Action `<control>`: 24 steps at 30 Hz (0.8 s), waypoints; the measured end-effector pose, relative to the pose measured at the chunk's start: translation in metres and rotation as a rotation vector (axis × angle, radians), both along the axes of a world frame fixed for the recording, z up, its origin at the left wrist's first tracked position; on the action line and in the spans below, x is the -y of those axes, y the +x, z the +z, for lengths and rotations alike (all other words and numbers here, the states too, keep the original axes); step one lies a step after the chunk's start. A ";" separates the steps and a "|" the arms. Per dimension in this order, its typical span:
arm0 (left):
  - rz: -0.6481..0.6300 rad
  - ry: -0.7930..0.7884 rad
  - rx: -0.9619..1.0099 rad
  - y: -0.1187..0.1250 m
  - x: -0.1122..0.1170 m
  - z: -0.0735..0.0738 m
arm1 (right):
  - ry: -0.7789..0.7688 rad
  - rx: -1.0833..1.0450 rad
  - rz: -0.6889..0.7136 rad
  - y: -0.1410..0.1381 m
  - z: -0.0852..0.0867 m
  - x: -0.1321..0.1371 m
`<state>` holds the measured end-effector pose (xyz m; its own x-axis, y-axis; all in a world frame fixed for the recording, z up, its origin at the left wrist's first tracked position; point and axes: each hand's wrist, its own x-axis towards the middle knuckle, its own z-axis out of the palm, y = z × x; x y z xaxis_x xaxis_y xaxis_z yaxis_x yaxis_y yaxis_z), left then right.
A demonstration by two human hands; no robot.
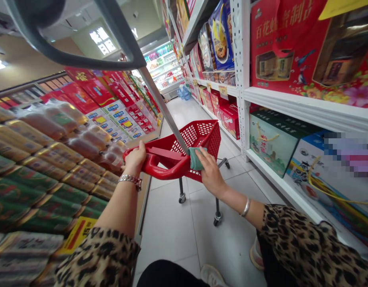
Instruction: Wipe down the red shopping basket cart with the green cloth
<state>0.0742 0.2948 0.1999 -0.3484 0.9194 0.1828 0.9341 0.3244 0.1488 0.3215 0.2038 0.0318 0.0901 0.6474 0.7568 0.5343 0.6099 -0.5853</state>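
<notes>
My left hand (135, 158) is closed around the curved red plastic handle (163, 164) of a red mesh shopping basket trolley (200, 137). My right hand (210, 172) grips a teal cloth (196, 158) against the trolley's far rim. A metal bracelet sits on each wrist. A grey metal pole (163, 104) rises from the trolley to a dark grey loop handle (82, 48) near the top of the view. The trolley stands on small castor wheels (182, 198), and its basket looks empty where visible.
White metal shelves (242, 63) with boxed gift packs line the right side. Shrink-wrapped drink cases (43, 183) and bottles are stacked on the left. A tiled aisle floor (172, 223) runs ahead to lit refrigerated shelving (163, 65).
</notes>
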 end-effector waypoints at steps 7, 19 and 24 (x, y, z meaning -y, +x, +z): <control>0.148 0.037 0.190 0.039 -0.004 0.005 | 0.058 0.030 -0.010 0.001 0.011 0.016; 0.109 0.184 0.285 0.117 0.047 -0.003 | 0.206 0.294 -0.264 0.008 0.049 0.035; -0.213 0.130 0.179 0.120 0.094 -0.003 | 0.094 0.233 -0.396 0.053 0.065 0.030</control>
<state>0.1939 0.2011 0.1969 -0.1879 0.9480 0.2570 0.9343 0.0918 0.3443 0.3744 0.1742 0.0971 0.1372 0.5255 0.8397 0.8472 0.3770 -0.3744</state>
